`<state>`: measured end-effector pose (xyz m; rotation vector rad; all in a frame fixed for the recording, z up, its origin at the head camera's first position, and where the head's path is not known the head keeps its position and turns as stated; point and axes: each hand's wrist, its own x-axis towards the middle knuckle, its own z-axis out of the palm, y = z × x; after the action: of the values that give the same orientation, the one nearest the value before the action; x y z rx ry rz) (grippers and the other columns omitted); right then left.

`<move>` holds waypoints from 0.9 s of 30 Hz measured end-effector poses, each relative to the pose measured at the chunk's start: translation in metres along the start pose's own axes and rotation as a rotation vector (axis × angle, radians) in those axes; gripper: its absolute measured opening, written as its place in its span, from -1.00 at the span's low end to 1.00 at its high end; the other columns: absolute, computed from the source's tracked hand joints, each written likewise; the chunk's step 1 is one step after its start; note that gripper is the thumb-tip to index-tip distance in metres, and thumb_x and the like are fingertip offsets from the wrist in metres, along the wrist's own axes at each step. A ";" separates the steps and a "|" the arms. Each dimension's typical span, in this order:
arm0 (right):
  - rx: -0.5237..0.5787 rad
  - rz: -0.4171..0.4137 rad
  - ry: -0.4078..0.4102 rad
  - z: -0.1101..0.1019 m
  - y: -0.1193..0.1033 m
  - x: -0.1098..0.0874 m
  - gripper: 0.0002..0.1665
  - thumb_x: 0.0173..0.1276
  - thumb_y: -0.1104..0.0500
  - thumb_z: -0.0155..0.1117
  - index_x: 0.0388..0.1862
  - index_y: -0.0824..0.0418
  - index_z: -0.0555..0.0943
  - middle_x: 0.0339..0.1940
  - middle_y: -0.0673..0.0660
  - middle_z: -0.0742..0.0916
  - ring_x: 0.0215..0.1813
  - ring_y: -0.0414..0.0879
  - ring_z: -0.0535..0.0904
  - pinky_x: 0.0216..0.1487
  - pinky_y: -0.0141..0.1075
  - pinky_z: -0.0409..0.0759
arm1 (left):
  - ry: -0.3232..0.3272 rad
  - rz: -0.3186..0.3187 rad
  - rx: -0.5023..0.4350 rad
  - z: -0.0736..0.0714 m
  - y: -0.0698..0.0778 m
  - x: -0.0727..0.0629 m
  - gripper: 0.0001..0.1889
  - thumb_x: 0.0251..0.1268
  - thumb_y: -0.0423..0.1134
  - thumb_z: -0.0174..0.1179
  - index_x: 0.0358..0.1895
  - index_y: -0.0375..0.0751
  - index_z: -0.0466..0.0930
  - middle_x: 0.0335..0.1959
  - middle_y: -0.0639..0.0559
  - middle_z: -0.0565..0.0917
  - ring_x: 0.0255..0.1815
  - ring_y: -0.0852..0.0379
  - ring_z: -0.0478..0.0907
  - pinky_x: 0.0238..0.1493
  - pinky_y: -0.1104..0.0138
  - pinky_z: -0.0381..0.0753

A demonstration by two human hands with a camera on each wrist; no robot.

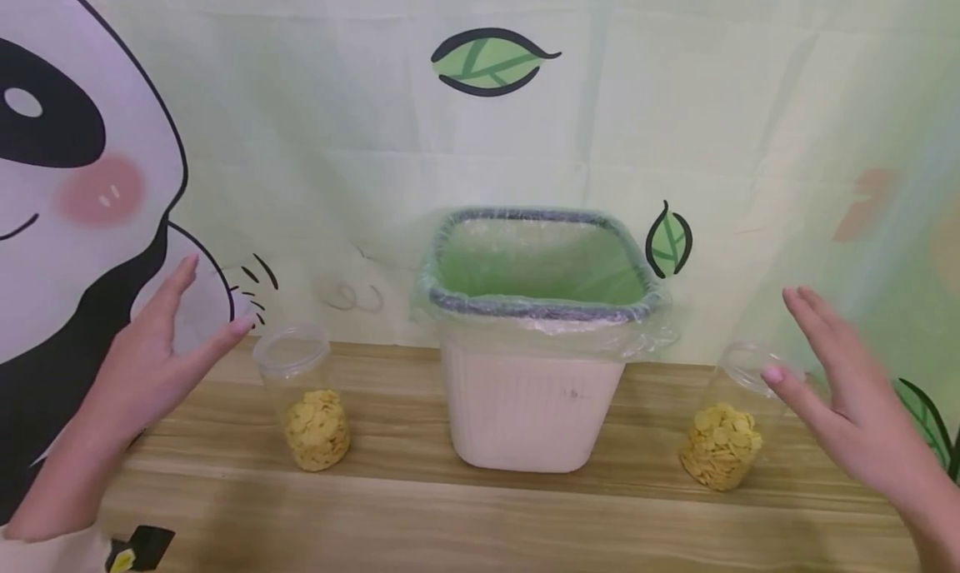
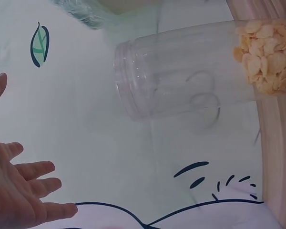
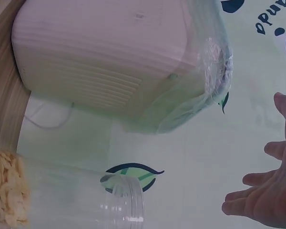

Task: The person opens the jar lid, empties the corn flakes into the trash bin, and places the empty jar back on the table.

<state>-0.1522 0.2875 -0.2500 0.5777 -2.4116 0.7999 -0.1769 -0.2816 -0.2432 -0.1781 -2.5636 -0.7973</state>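
My left hand [image 1: 146, 369] hovers beside a clear plastic jar [image 1: 294, 365], fingers spread and touching nothing. Yellow flakes [image 1: 317, 431] fill the lower part of that jar. On the other side, my right hand [image 1: 855, 398] is raised next to a second clear jar [image 1: 750, 373], which also has yellow flakes [image 1: 720, 448] in its bottom. In the left wrist view, the left hand [image 2: 19, 186] is apart from its jar [image 2: 181, 71]; likewise, the right wrist view has the right hand [image 3: 269, 181] away from the other jar [image 3: 86, 195].
Between the jars stands a white bin [image 1: 532, 406] with a clear bag [image 1: 540, 323] folded over its dark rim. The wooden tabletop [image 1: 420, 523] runs up to a backdrop [image 1: 337, 98] printed with a panda [image 1: 67, 181] and leaves.
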 end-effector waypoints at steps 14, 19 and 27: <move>0.215 -0.086 0.075 0.022 -0.012 -0.028 -0.23 0.18 0.58 0.05 0.38 0.27 0.16 0.40 0.06 0.26 0.34 -0.30 0.18 0.17 -0.65 0.20 | 0.004 -0.023 -0.118 0.013 -0.013 -0.017 -0.13 0.25 -0.04 0.10 0.43 0.22 -0.36 0.40 -0.32 -0.02 0.31 -0.44 -0.03 0.13 -0.31 -0.02; 0.304 -0.106 0.034 0.029 -0.012 -0.033 -0.26 0.16 0.65 -0.02 0.35 0.39 0.16 0.36 0.03 0.32 0.32 -0.30 0.23 0.16 -0.64 0.23 | 0.003 -0.023 -0.183 0.018 -0.016 -0.023 -0.13 0.25 -0.09 0.11 0.44 0.19 -0.34 0.40 -0.33 0.01 0.36 -0.31 -0.04 0.15 -0.26 0.01; 0.464 -0.093 -0.036 0.045 -0.016 -0.039 -0.34 0.20 0.64 -0.08 0.32 0.44 0.18 0.32 0.00 0.39 0.28 -0.31 0.30 0.13 -0.61 0.28 | -0.010 -0.057 -0.208 0.026 -0.022 -0.030 -0.07 0.22 -0.10 0.16 0.44 0.10 -0.38 0.38 -0.38 0.01 0.34 -0.35 -0.03 0.13 -0.24 0.05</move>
<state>-0.1290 0.2554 -0.2971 0.8775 -2.2129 1.3290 -0.1657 -0.2846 -0.2865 -0.1737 -2.5016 -1.0868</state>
